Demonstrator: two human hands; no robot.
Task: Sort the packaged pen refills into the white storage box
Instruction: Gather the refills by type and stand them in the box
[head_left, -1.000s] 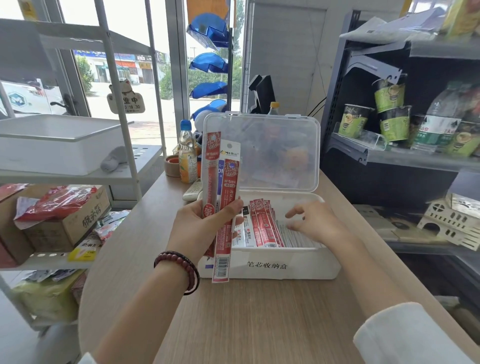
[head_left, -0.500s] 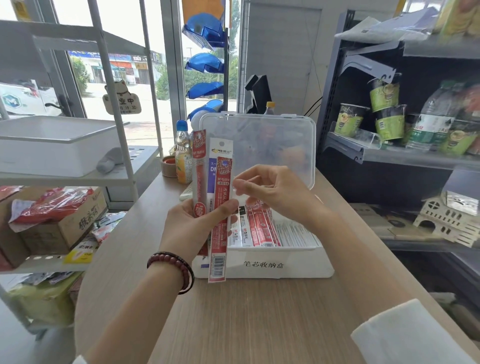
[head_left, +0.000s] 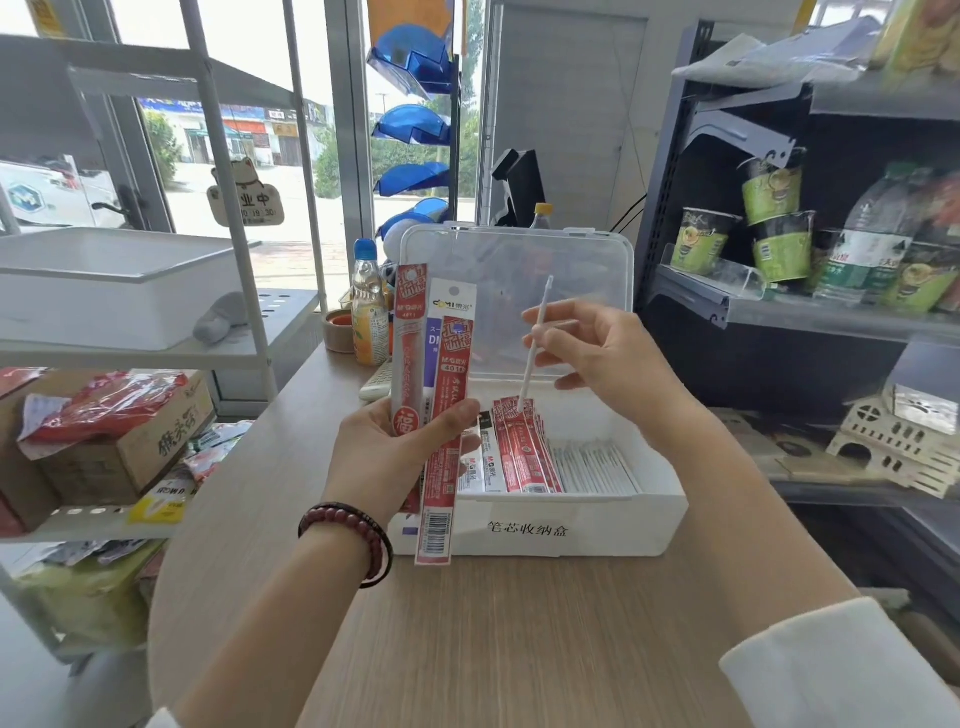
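Observation:
The white storage box (head_left: 613, 530) stands open on the wooden counter, its clear lid (head_left: 519, 291) upright behind it. Red refill packs (head_left: 522, 452) and white ones (head_left: 592, 462) stand in rows inside. My left hand (head_left: 384, 452) grips a bundle of red and white refill packs (head_left: 441, 410) upright in front of the box's left end. My right hand (head_left: 608, 358) pinches one thin white pack (head_left: 535, 343) edge-on above the red row, its lower tip near the tops of those packs.
A soda bottle (head_left: 368, 306) and a tape roll (head_left: 340, 330) sit behind the box on the left. A white rack with a tray (head_left: 104, 280) and a cardboard box (head_left: 119, 441) stands left. Dark shelves with cup noodles (head_left: 774, 228) and bottles stand right.
My right hand rose out of the box, went to the bundle in my left hand, and came away to the right holding one thin white pack over the box. The left hand stayed in place.

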